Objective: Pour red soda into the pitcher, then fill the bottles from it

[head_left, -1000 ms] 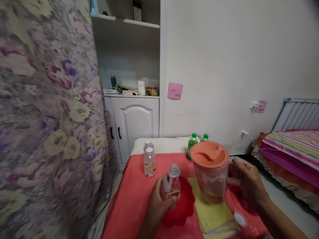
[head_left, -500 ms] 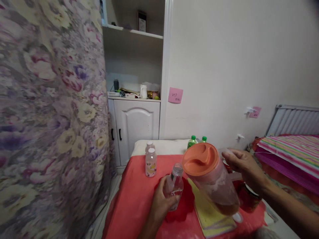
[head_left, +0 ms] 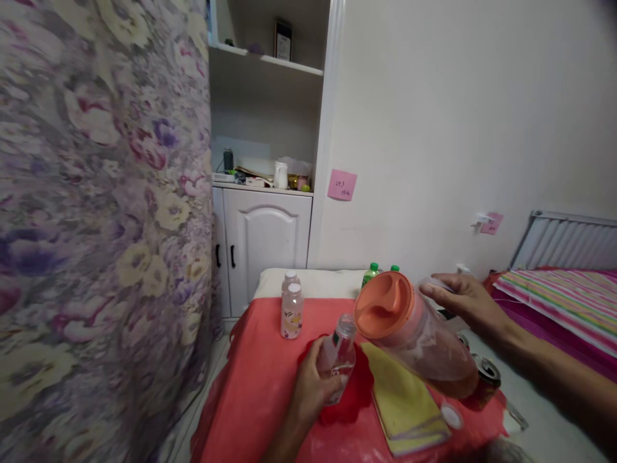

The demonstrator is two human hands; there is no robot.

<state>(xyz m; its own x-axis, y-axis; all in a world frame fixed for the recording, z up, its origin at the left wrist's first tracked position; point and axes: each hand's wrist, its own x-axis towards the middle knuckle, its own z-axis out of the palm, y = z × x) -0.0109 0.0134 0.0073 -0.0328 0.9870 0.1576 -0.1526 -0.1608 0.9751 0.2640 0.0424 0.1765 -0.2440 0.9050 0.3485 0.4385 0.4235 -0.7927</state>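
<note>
My left hand (head_left: 313,386) is wrapped round a small clear open bottle (head_left: 339,355), holding it slightly tilted over a red dish (head_left: 359,392) on the red-covered table (head_left: 260,392). My right hand (head_left: 460,299) grips the handle of a clear pitcher (head_left: 424,347) with an orange lid (head_left: 384,304). The pitcher is lifted and tipped steeply to the left, its lid just right of the bottle's mouth. A pale liquid lies in the pitcher's lower side. A white bottle cap (head_left: 452,416) lies on the table beneath the pitcher.
Two capped pink bottles (head_left: 292,312) stand at the table's far left, two green-capped bottles (head_left: 371,273) behind the pitcher. A yellow cloth (head_left: 409,402) lies beside the dish, cans (head_left: 486,373) at right. A floral curtain (head_left: 96,225) hangs left; a white cabinet (head_left: 263,241) and a striped bed (head_left: 563,289) stand beyond.
My right hand has lifted the pitcher off the yellow cloth and tipped it leftward toward the bottle's mouth. My left hand has kept hold of the bottle and tilted it a little.
</note>
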